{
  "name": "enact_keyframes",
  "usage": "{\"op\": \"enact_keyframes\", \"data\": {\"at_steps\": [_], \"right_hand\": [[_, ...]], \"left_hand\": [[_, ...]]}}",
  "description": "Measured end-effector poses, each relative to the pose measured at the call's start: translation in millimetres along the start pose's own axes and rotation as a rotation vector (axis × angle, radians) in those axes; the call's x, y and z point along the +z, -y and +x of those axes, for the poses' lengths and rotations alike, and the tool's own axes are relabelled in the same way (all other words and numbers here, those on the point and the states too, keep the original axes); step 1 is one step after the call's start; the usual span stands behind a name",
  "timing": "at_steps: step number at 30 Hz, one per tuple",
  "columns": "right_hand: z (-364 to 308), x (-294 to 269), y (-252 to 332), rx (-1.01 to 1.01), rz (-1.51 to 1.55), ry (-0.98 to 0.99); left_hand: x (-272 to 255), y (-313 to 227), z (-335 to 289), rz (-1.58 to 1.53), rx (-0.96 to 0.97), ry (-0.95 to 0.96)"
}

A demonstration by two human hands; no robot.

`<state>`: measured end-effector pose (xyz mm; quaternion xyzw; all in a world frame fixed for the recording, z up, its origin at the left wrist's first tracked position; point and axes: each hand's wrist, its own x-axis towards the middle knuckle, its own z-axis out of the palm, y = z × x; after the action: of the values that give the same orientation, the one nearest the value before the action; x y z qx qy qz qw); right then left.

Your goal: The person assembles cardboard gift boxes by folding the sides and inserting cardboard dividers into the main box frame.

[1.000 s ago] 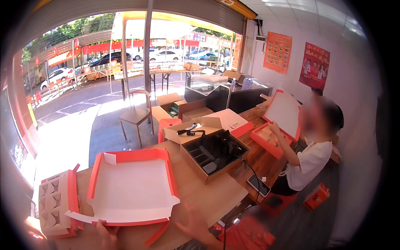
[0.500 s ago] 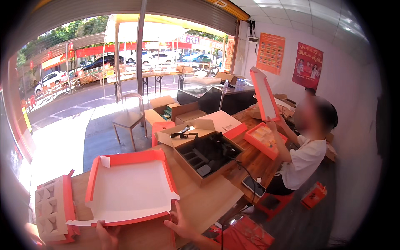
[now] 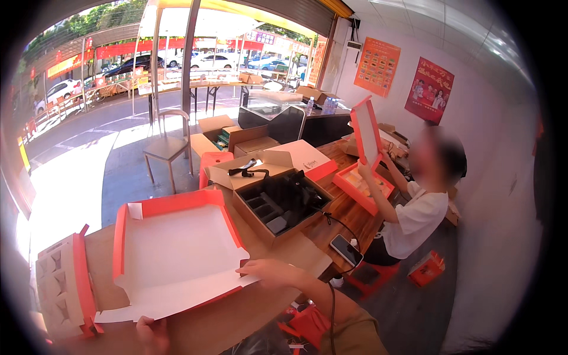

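Note:
A partly folded cardboard box, red outside and white inside, lies on the table in front of me. Its far and side walls stand up, while the near flap leans outward with its white face showing. My left hand pinches the edge of that near flap toward its left end, the thumb on top. At the near right corner, my right hand has its fingers closed on the cardboard; some fingertips are hidden. Left of the box lies a brown cardboard insert with cut-outs and a red edge.
Beyond the box stands an open carton with black gear inside. A phone and a cable lie to its right. Across the table a seated person holds a red box lid over a filled red box. A chair stands farther off.
My right hand has moved from beside the near right corner, fingers spread, onto it. The near flap now leans outward, showing more white. My view has shifted slightly.

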<state>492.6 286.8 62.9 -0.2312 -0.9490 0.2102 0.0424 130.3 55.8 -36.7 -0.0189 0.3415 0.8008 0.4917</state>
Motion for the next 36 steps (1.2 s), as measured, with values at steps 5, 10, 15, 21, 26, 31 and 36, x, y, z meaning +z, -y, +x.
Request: {"op": "enact_keyframes", "data": {"at_steps": [5,10,15,21,26,31,36], "right_hand": [[-31.9,33.8,-23.9,-0.071,-0.273,-0.23],[-60.3,39.6,19.6,0.092,-0.027,-0.189],[-35.4,23.1,64.9,0.097,0.251,-0.302],[35.4,90.3,103.8,0.156,-0.069,-0.185],[39.4,119.4,113.7,0.189,-0.099,-0.103],[32.3,133.1,108.5,0.125,-0.142,-0.132],[32.7,139.6,118.2,0.079,-0.155,-0.117]], "left_hand": [[-3.2,33.8,-30.4,-0.042,-0.064,-0.115],[8.4,17.5,-80.1,0.162,-0.127,-0.085],[-8.0,12.2,-88.5,0.4,-0.159,-0.115],[-0.2,15.9,-100.1,0.53,-0.287,-0.081],[-18.9,-17.7,-115.0,0.611,-0.674,0.233],[38.1,-37.0,-114.4,1.268,0.155,0.768],[64.5,1.1,-13.4,2.062,1.021,0.679]]}}
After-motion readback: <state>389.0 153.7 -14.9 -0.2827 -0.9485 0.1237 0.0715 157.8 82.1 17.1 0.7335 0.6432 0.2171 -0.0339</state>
